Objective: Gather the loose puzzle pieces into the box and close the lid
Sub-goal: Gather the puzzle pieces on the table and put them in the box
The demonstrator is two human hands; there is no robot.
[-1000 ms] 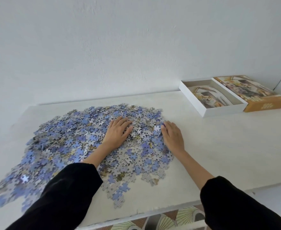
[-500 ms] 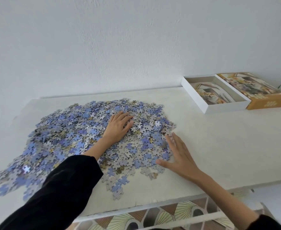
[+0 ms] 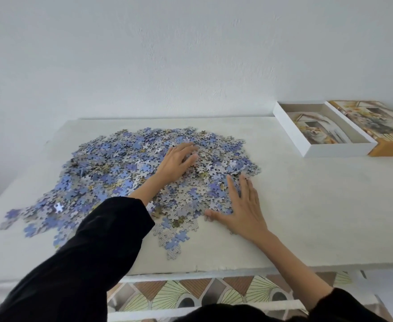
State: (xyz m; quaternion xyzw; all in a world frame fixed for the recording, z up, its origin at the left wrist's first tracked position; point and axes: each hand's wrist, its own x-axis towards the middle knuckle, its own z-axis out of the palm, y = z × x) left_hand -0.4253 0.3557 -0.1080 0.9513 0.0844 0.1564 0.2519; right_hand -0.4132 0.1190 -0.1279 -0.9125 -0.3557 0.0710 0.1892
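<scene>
On the pale surface (image 3: 307, 205), the box (image 3: 339, 150) is set far right of the puzzle pieces (image 3: 125, 163), nearer the spread, empty fingers (image 3: 233, 189) of the right hand (image 3: 245, 212).

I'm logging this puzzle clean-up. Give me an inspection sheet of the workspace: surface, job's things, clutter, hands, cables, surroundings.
Surface: white table, pieces spread over its left half.
Job's things: loose puzzle pieces in a wide heap; open box at far right, a picture sheet inside; orange lid off, beside it.
Clutter: nothing seen.
Hands: left hand rests on the heap; right hand lies flat, fingers straight, at the heap's right edge.
Cables: nothing seen.
Surroundings: white wall behind; patterned surface below the table's near edge.
</scene>
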